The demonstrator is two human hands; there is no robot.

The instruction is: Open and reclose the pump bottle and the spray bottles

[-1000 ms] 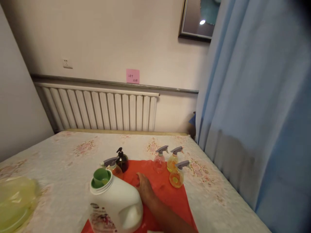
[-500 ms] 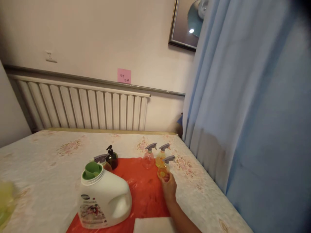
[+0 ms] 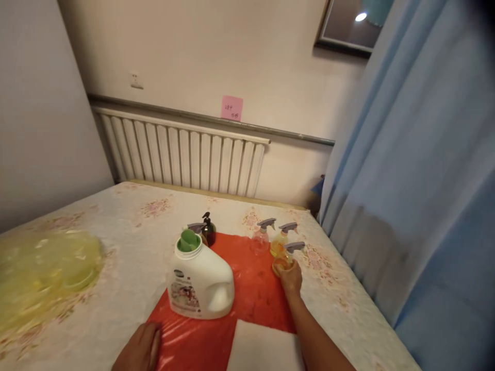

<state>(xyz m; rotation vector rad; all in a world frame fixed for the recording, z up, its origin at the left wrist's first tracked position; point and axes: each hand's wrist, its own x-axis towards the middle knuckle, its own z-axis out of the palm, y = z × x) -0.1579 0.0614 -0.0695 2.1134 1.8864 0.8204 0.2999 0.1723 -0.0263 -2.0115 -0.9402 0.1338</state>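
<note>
My right hand (image 3: 291, 278) is closed round the base of a small spray bottle (image 3: 285, 259) with orange liquid and a grey trigger head, at the right edge of a red plastic sheet (image 3: 253, 288). My left hand (image 3: 139, 351) lies flat, fingers together, on the sheet's near left corner. A white detergent jug (image 3: 200, 282) with a green cap stands between the hands. Two more small spray bottles (image 3: 260, 238) stand just behind the held one.
A dark pump bottle (image 3: 209, 231) and another spray bottle stand behind the jug. A white folded cloth (image 3: 265, 351) lies at the near edge. Yellow plastic bags (image 3: 42, 265) lie at the left. A radiator (image 3: 181, 157) lines the wall; a blue curtain (image 3: 417, 180) hangs at the right.
My right hand moved from the middle of the red sheet to the orange spray bottle and closed on it. My left hand came into view on the sheet's corner. The camera view shifted.
</note>
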